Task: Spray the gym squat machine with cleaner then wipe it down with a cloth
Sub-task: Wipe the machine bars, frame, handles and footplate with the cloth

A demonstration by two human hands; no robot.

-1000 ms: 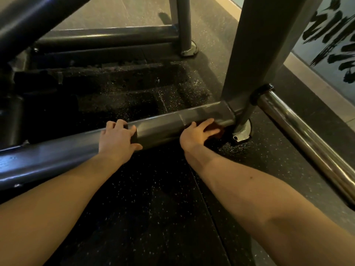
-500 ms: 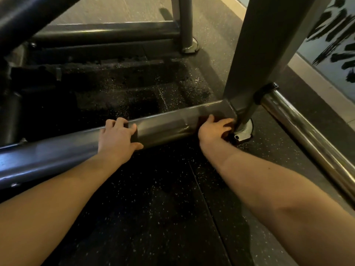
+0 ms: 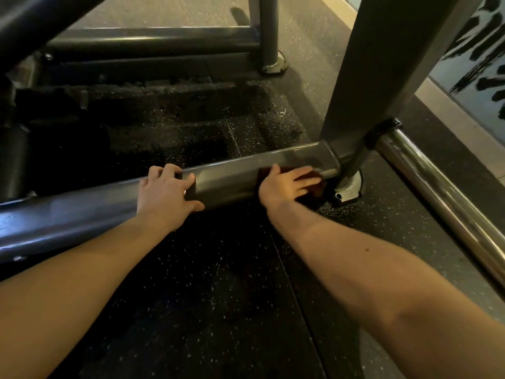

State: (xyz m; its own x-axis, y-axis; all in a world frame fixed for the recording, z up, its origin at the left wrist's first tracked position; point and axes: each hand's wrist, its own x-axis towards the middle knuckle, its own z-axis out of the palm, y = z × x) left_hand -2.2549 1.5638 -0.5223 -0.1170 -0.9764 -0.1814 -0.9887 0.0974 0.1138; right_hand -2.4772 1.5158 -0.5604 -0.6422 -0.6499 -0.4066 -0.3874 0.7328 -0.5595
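Head view, right hand flat on cloth, frame bar lying left-right

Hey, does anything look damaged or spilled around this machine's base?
Yes. The floor mat behind the bar looks ragged and crumbled along its far edge, as if worn. Wet glints show around the foot, likely overspray. Nothing else stands out.
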